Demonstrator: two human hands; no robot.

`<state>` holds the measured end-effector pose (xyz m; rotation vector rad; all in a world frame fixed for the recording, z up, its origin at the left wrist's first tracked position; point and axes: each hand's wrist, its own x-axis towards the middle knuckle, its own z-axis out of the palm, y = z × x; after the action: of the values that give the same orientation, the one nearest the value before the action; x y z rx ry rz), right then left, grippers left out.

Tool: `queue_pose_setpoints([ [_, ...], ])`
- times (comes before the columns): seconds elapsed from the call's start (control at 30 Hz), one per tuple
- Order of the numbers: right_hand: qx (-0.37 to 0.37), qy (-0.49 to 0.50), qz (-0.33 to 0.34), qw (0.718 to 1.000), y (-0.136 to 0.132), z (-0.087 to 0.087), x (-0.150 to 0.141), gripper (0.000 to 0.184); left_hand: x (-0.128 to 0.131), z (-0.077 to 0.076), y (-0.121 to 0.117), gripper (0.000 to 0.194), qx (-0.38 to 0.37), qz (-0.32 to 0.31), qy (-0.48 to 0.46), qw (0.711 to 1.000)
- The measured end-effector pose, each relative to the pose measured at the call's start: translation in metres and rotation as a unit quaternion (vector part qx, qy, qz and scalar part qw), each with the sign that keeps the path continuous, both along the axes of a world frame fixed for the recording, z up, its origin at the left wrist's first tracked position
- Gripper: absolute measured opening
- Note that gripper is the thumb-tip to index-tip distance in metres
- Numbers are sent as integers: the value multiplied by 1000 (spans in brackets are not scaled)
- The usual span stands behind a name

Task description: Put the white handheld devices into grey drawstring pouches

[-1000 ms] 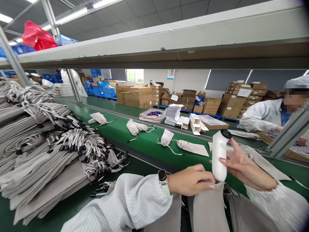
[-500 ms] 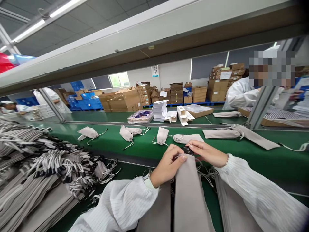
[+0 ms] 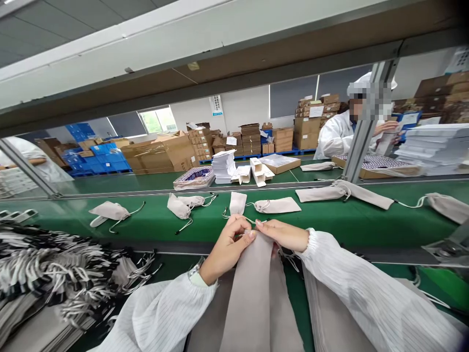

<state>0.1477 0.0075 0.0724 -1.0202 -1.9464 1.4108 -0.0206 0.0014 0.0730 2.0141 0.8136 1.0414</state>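
My left hand (image 3: 227, 247) and my right hand (image 3: 282, 233) pinch the top edge of a long grey fabric pouch (image 3: 256, 298) that hangs down between my white sleeves. The fingertips of both hands meet at the pouch's mouth, where white drawstrings show. The white device seen earlier is out of sight. A second grey pouch (image 3: 330, 322) lies under my right forearm. Several filled grey drawstring pouches (image 3: 276, 205) lie on the green conveyor belt (image 3: 330, 225) just beyond my hands.
A pile of empty grey pouches with black-and-white cords (image 3: 54, 274) lies at the left. Behind the belt stand white cartons (image 3: 223, 166), a patterned tray (image 3: 194, 178) and cardboard boxes (image 3: 161, 154). A person in white (image 3: 340, 134) works at the back right beside a metal post (image 3: 361, 134).
The white device held over the pouch a second ago has gone down into it; its black tip showed at the mouth half a second ago. Both hands now pinch the pouch's top. The view swung right.
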Motion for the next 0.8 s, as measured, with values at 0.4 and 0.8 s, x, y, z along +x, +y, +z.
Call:
queue_pose_setpoints([
  [0.4,393,-252,-381,798,31,-37,29,32,-14,25,-22,33,-131,1,254,958],
  [0.8,92,102,-240,961,4,14,14,51,-14,44,-59,33,-195,-119,-315,921],
])
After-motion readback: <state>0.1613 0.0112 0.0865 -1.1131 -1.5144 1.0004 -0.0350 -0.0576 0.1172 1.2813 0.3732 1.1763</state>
